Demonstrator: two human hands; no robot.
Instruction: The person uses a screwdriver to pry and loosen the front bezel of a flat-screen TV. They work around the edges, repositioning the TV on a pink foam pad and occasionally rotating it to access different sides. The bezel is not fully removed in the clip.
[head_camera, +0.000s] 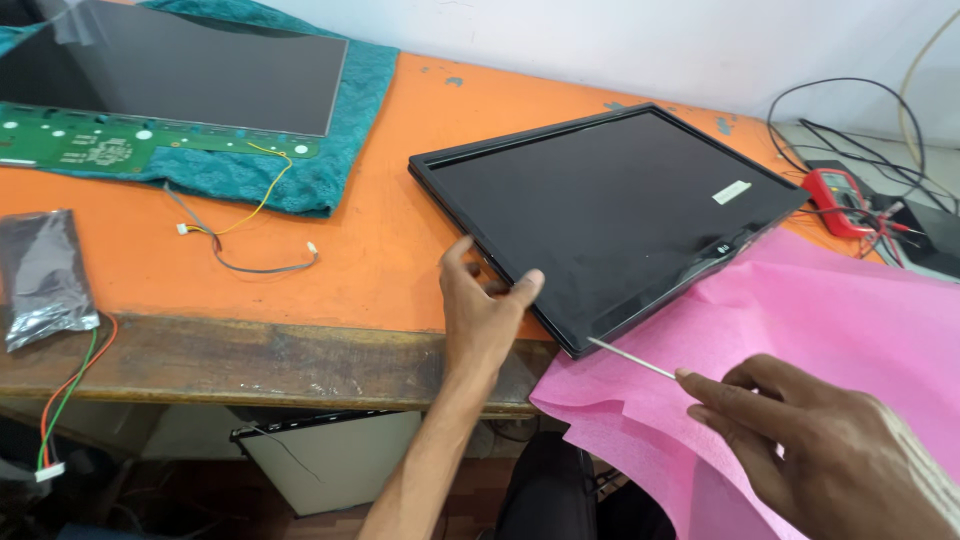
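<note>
- Head view: a black flat monitor (610, 215) lies screen-up on the orange table (380, 250), one corner overhanging the front edge and its lower right edge resting on a pink sheet (800, 320).
- The left hand (480, 310) grips the monitor's near left edge, thumb on the bezel, fingers curled partly round the frame.
- The right hand (800, 440) is closed round a thin metal tool (632, 358), pinched between thumb and fingers; its tip sits at the monitor's near corner.
- At far left a bare display panel (180, 70) with a green circuit board (110, 140) lies on a teal cloth (330, 150).
- A grey foil bag (45, 275) lies near the left edge of the table, a red multimeter (835, 195) beyond the monitor at right.
</note>
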